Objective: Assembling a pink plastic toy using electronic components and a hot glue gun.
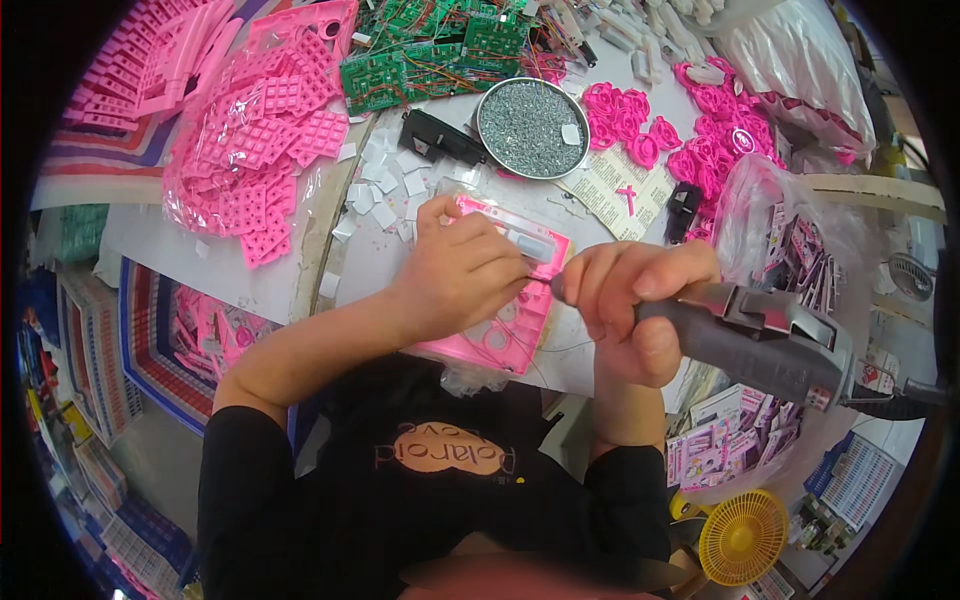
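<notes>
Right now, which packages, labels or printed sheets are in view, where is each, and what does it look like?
Printed sheet: flat on the table right of the round tin, pale with dense dark print.
Clear bag: upper left of the table, full of pink keypad pieces.
Small boxes: lower right, pink and white, stacked loosely.

Black short-sleeved tee (pixel 440 500) w/ pink oval chest print.

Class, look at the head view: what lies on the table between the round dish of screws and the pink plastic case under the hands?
Small white rectangular pieces and a black part.
</notes>
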Motion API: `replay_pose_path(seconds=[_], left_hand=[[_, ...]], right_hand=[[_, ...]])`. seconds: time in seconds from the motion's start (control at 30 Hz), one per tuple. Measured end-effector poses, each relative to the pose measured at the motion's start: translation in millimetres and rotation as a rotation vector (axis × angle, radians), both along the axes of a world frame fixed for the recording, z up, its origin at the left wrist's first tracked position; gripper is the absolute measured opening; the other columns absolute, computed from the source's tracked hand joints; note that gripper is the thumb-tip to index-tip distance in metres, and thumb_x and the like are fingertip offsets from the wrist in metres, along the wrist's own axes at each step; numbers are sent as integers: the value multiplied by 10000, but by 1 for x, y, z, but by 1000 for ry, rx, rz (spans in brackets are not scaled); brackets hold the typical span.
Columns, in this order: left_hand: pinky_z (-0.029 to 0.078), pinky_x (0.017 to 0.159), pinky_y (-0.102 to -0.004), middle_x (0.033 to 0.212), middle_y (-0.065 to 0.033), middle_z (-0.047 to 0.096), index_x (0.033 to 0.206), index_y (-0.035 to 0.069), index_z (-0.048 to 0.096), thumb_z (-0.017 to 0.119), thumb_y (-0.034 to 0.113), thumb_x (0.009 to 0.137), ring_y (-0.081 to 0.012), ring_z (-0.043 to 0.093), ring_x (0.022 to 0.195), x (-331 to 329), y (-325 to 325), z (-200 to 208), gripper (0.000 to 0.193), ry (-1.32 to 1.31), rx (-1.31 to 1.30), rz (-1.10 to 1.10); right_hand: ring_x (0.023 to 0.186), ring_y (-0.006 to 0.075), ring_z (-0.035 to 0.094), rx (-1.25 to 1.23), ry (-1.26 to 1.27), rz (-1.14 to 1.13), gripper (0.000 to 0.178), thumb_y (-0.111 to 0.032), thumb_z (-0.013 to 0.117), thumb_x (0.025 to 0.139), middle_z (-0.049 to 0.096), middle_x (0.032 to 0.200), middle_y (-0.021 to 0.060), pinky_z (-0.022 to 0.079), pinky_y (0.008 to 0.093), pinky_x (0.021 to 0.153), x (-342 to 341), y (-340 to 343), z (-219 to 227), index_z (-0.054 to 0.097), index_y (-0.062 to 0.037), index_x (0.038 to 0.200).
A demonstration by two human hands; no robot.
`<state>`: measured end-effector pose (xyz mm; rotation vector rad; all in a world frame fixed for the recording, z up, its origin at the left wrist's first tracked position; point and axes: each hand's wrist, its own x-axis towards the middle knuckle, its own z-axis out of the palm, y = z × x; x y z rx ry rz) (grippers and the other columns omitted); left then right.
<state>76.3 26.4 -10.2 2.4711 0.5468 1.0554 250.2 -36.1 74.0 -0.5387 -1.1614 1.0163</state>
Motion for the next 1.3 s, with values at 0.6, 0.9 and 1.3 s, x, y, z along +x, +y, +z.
replay_pose_path(seconds=[0.6,0.9,1.3], left_hand=[[315,996,-524,1011,9,658,1003,119,676,784,216,754,-209,594,1037,14,16,-6,288,267,26,14],[484,927,-465,1150,-197,644,1151,32,582,747,112,784,-395,616,1067,7,50,18,410,383,-302,-302],[472,946,-480,1102,-177,622,1168,33,578,780,36,638,-422,582,1038,-237,-20,123,567,1000,-414,168]], right_hand=[[553,138,475,-76,-384,-225,185,43,611,903,527,668,68,428,317,538,23,31,-63,457,-46,953],[1260,363,545,-176,110,242,995,-677,662,854,548,1340,238,458,532,1047,77,38,-48,366,-4,1524],[864,311,701,-404,-1644,-978,254,-253,718,877,728,924,132,540,436,783,230,39,-99,728,-45,1023]])
